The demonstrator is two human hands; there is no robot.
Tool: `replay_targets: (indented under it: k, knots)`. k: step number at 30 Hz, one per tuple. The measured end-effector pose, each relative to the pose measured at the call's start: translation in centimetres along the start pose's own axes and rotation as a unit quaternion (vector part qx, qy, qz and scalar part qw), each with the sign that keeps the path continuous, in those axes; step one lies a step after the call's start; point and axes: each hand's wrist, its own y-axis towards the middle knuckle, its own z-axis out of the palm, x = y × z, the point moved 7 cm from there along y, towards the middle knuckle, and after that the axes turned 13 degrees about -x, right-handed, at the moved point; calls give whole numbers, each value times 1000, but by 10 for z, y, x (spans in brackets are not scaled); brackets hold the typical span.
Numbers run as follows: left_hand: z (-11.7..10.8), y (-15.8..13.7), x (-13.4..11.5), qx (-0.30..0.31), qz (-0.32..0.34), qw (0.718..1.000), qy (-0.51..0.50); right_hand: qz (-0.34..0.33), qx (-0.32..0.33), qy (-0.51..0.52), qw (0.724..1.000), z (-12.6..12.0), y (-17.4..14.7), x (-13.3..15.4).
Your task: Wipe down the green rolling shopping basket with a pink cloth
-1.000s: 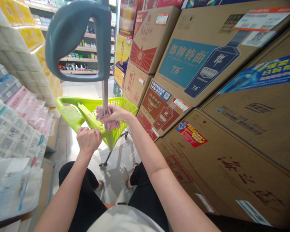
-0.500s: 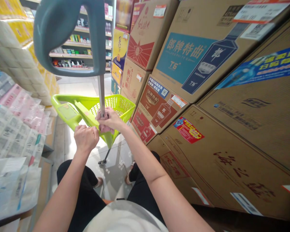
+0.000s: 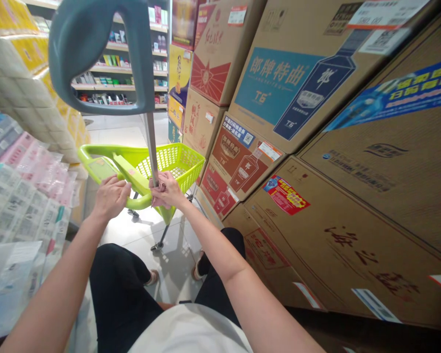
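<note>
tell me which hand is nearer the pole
Right. The right hand holds the cloth against the pole; the left hand is on the cart handle, left of the pole.

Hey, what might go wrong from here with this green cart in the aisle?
The green cart stands on wheels, so it might roll if the left hand resting on it pushes or slides off.

Its basket appears close to the stacked cartons and could scrape them.

The right hand has a bunched pink cloth at the metal pole; the cloth might slip on the smooth metal.
</note>
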Motion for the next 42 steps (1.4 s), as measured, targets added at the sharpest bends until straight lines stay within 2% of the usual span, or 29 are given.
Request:
replay_targets:
  k: [4,7,10,14,17,20,24,26,32,37,39,42]
  knots:
    - [10,-3,-13,-53,-26,998,1,-7,44,18,999,-6,8,-10]
    - [12,-3,-29,-79,-27,996,18,2,36,23,999,-19,10,-21]
    - [11,-2,-45,-100,-35,994,37,26,-18,24,999,-32,1,-33]
    - [14,-3,-59,-106,-35,992,51,111,-119,2,987,-43,-32,-45]
    - [13,-6,-59,-112,-29,991,62,122,-147,-10,982,-38,-60,-33]
    - [9,-9,-55,-105,-24,991,77,96,-136,-16,986,-28,-73,-8]
    - [3,-12,-50,-82,-15,993,81,29,-87,1,996,-15,-65,24]
    - [0,-14,-50,-80,-13,993,83,-11,-67,14,998,-13,-58,30]
    - [-4,-22,-51,-87,-8,992,93,-18,-63,29,997,-18,-54,5]
    - [-5,-25,-54,-94,-7,991,95,-3,-93,30,995,-21,-70,4]
    - [-6,-26,-55,-96,-9,991,91,13,-111,45,993,-25,-78,4]
    - [-6,-28,-58,-100,-10,991,85,72,-155,51,984,-36,-83,-7]
